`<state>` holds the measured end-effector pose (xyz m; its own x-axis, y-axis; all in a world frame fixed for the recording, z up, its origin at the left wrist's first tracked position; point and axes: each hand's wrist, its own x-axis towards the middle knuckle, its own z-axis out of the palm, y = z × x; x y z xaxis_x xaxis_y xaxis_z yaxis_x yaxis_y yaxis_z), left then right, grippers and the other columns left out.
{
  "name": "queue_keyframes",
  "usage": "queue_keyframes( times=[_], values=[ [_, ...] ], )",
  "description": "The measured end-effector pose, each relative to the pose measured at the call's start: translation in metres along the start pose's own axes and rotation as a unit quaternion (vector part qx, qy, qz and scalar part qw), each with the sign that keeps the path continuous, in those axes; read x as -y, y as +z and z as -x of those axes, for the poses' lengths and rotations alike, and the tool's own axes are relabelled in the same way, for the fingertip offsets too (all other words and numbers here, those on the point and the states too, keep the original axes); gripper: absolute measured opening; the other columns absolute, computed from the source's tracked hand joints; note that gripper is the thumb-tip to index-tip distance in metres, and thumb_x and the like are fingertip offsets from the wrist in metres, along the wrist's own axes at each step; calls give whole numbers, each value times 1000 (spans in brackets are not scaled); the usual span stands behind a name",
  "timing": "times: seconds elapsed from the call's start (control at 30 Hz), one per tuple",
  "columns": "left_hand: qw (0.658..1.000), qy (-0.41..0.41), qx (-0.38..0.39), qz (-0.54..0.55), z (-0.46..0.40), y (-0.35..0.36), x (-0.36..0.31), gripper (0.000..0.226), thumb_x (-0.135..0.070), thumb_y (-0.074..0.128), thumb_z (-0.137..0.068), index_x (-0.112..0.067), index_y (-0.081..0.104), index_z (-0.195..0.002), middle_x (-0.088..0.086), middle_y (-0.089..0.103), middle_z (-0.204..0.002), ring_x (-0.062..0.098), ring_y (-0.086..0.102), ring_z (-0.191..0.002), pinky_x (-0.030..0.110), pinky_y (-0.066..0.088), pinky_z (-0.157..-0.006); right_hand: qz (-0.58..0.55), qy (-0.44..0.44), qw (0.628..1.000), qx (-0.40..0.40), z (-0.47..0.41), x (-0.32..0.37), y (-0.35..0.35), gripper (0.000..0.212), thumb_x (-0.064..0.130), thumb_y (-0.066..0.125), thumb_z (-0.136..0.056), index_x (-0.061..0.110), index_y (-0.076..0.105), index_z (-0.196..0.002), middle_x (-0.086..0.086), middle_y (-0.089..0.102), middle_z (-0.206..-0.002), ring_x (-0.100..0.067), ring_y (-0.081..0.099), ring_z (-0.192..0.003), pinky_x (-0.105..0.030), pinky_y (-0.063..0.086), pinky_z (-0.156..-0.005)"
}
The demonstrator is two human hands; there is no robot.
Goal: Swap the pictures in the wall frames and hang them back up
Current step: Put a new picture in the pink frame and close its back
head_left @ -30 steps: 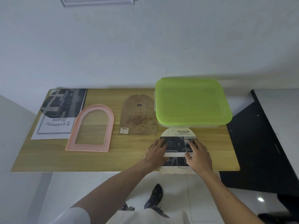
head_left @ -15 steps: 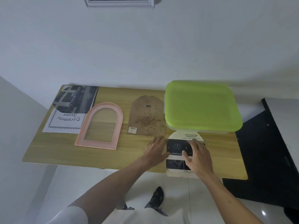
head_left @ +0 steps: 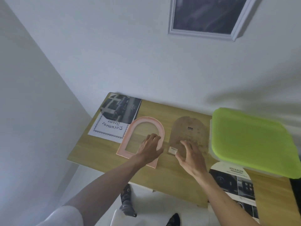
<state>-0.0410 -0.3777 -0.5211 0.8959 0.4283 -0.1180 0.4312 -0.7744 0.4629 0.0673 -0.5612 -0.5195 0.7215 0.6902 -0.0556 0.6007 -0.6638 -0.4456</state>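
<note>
A pink arched frame (head_left: pixel 130 136) lies flat on the wooden table (head_left: pixel 97 149). My left hand (head_left: pixel 150 147) rests over its right side, fingers spread. To its right lies a brown arched backing board (head_left: pixel 190 129); my right hand (head_left: pixel 190 154) hovers open over the board's lower part. An arched picture printed "ADVANCED" (head_left: pixel 234 181) lies at the table's near right edge, away from both hands. A dark car picture (head_left: pixel 120 108) and a "Document Frame" sheet (head_left: pixel 109 128) lie at the far left. A white-framed dark picture (head_left: pixel 210 15) hangs on the wall above.
A box with a lime-green lid (head_left: pixel 249 141) sits on the table's right side, overlapping the arched picture's top. A white wall rises at the left. A dark surface (head_left: pixel 295 190) borders the table on the right. Feet show on the white floor below.
Both hands left the arched "ADVANCED" picture and moved left, the left onto the pink frame, the right over the backing board. The view swung left and upward.
</note>
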Motion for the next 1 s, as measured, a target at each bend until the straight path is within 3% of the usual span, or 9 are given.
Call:
queue_keyframes(
  times=[0.23,0.43,0.6,0.73,0.87,1.0],
  values=[
    [998,-52,-26,1,-19,-53,92,52,-41,60,-91,-13,51,-133,4,50,-137,24,47,-124,42,48,-94,21,-49,998,14,-71,87,35,49,45,61,-90,16,55,-130,-2,60,-127,-22,58,-111,-36,49,-91],
    [997,-72,-16,-25,-35,-86,158,47,-39,58,-93,-9,52,-129,10,50,-136,29,42,-131,42,46,-96,43,-61,996,51,-117,147,68,55,47,59,-91,18,49,-137,-2,50,-142,-23,47,-132,-38,42,-107],
    [996,-58,-4,-62,-53,-108,204,44,-34,61,-91,-11,53,-127,8,49,-137,28,46,-124,40,43,-101,66,-63,991,97,-149,185,88,52,41,60,-92,18,49,-138,-3,44,-150,-25,44,-136,-42,46,-103],
    [997,-23,-1,-79,-70,-117,230,41,-30,56,-94,-12,51,-130,7,49,-140,25,43,-130,36,34,-109,104,-80,985,116,-171,208,103,56,36,57,-96,14,45,-145,-6,40,-154,-24,41,-138,-39,39,-110],
    [995,-19,33,-89,-83,-116,253,57,-37,54,-96,-10,38,-145,9,33,-155,28,29,-143,39,22,-118,145,-95,974,147,-191,226,119,61,39,53,-98,14,35,-151,-6,30,-160,-23,29,-147,-37,26,-120],
    [994,-9,67,-86,-90,-111,274,69,-44,55,-95,-11,30,-151,7,20,-162,26,18,-149,38,15,-121,169,-132,966,144,-208,241,131,64,40,57,-97,11,35,-150,-6,36,-156,-23,35,-143,-36,30,-117]
  ],
)
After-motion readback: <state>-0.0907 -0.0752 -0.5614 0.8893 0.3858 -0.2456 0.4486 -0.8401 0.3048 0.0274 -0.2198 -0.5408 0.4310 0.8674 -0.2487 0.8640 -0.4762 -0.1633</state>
